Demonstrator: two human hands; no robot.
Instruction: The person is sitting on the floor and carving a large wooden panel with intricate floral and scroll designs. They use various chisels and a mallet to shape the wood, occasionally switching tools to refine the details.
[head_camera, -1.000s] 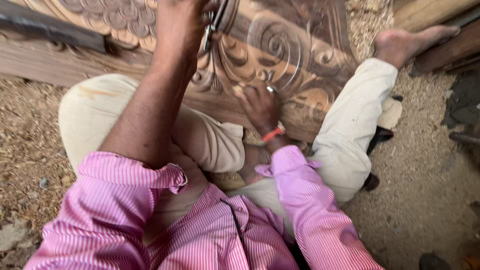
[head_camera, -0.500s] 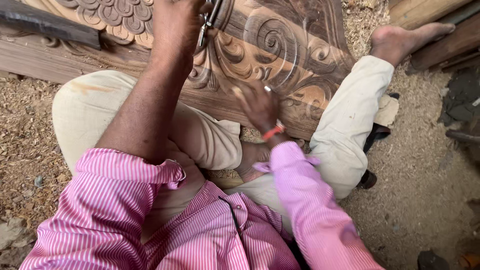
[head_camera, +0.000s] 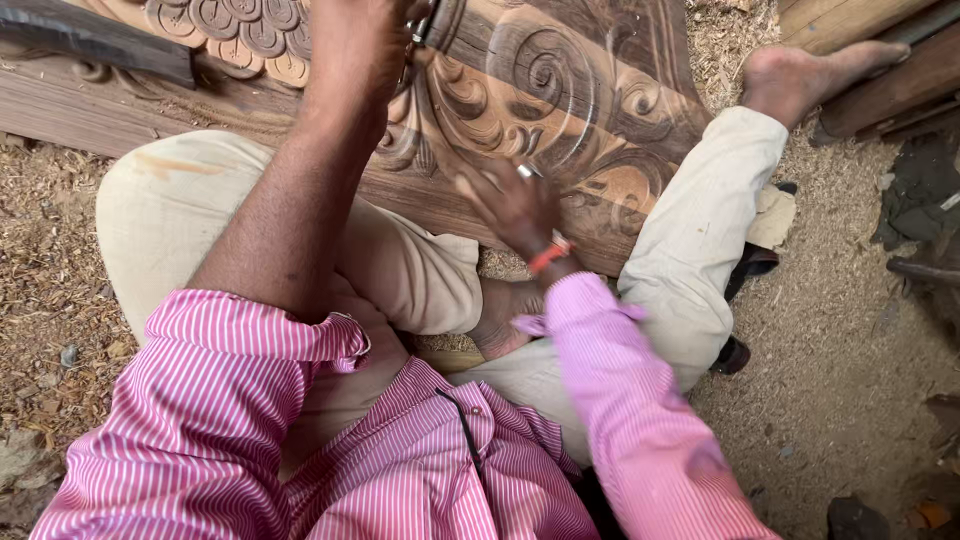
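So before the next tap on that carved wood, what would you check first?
1. Left hand grips the tool: ok, fist closed round it, raised.
2. Right hand steady on the carved panel: cannot tell, it is blurred.
3. What the right hand holds: cannot tell, only a small bright tip shows.
4. Panel supported: ok, it lies across the lap and the sawdust floor.
5. Bare foot away from the hands: ok, beyond the panel's far corner.
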